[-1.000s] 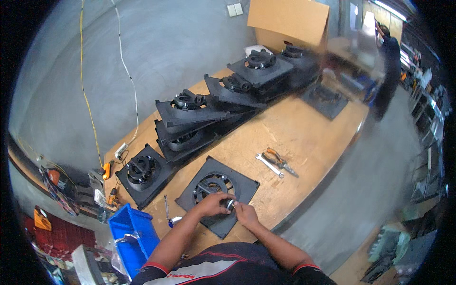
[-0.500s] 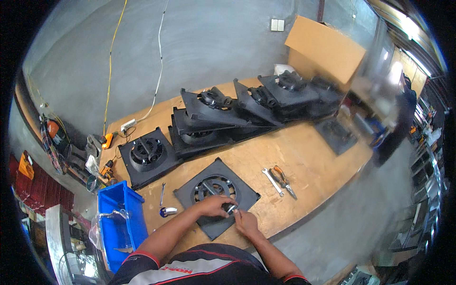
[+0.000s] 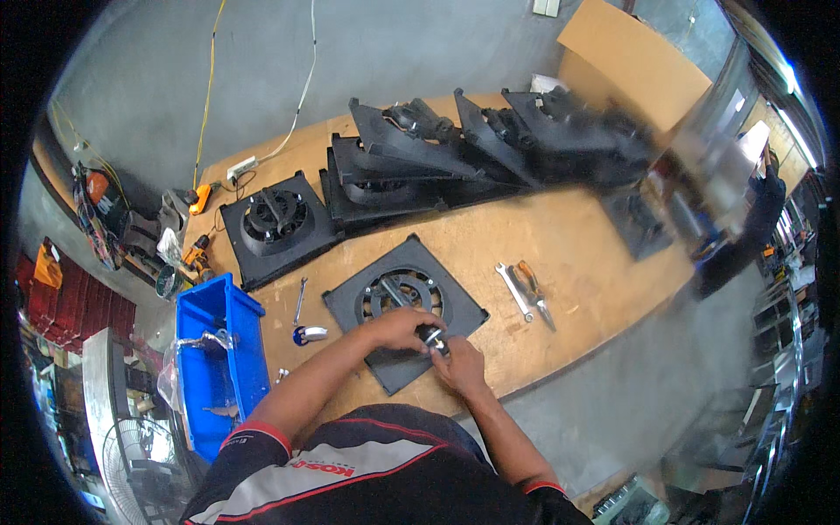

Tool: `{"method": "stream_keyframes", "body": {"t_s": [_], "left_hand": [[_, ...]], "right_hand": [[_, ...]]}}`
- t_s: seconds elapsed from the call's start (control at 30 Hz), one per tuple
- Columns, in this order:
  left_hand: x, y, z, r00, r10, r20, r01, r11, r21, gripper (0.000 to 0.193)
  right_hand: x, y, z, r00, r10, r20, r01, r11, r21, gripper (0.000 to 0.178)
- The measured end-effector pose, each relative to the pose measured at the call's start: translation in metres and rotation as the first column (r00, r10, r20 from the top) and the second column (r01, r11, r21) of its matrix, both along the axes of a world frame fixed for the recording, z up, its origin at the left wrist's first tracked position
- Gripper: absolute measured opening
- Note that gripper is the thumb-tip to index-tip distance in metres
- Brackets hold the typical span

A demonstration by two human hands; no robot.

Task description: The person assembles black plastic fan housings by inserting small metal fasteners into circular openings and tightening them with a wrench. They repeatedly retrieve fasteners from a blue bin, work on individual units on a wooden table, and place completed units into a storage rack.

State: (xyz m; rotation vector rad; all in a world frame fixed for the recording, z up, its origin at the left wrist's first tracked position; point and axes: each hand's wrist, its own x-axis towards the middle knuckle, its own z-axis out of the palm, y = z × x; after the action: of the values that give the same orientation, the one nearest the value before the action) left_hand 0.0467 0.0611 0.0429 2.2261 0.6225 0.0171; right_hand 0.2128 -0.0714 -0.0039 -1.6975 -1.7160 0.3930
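Observation:
A square black plastic panel [image 3: 385, 372] with a round slotted hub in its middle lies in front of me on the wooden table. Over its near right part, my left hand [image 3: 401, 328] has its fingers closed around a small dark cylindrical piece with a shiny metal end [image 3: 432, 336]. The fingers of my right hand [image 3: 461, 366] pinch the metal end of that same piece from the near right side. Exactly what kind of part it is does not show. My fingers hide some of the hub.
An open-end wrench [image 3: 514, 293] and orange-handled pliers [image 3: 536, 297] lie to the right. To the left are a small wrench [image 3: 300, 300], a blue-and-white roll [image 3: 310, 335] and a blue bin [image 3: 248, 372]. More black panels [image 3: 411, 157] are piled behind. A person [image 3: 759, 214] stands far right.
The whole view has tilted, so the table and hands sit higher in the picture. Both hands still grip the small piece, and more of its shiny end shows.

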Motion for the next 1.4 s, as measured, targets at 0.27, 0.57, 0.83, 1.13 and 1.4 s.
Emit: {"method": "stream_keyframes", "body": {"t_s": [0.27,0.57,0.83,1.13,1.4], "left_hand": [[0.0,-0.003,0.004,1.0,0.008,0.006,-0.009,1.0,0.026,0.066],[0.001,-0.003,0.001,1.0,-0.011,0.013,0.01,0.997,0.075,0.064],[0.003,-0.036,0.118,0.997,0.0,0.082,-0.034,0.908,0.418,0.065],[-0.064,-0.165,0.364,0.857,-0.354,0.375,-0.205,0.433,0.878,0.054],[-0.077,-0.173,0.361,0.872,-0.353,0.339,-0.208,0.36,0.909,0.053]], "right_hand": [[-0.003,0.002,-0.002,0.994,-0.019,-0.111,0.006,0.994,-0.108,0.04],[0.002,0.005,-0.01,0.999,0.02,-0.038,-0.025,0.991,-0.132,0.04],[0.007,0.012,-0.012,0.998,0.067,-0.009,-0.067,0.964,-0.259,0.037],[0.003,0.015,-0.024,0.992,0.036,-0.118,-0.068,0.959,-0.276,0.044],[0.006,-0.002,-0.009,0.984,-0.046,-0.17,0.033,0.997,-0.076,0.035]]}}
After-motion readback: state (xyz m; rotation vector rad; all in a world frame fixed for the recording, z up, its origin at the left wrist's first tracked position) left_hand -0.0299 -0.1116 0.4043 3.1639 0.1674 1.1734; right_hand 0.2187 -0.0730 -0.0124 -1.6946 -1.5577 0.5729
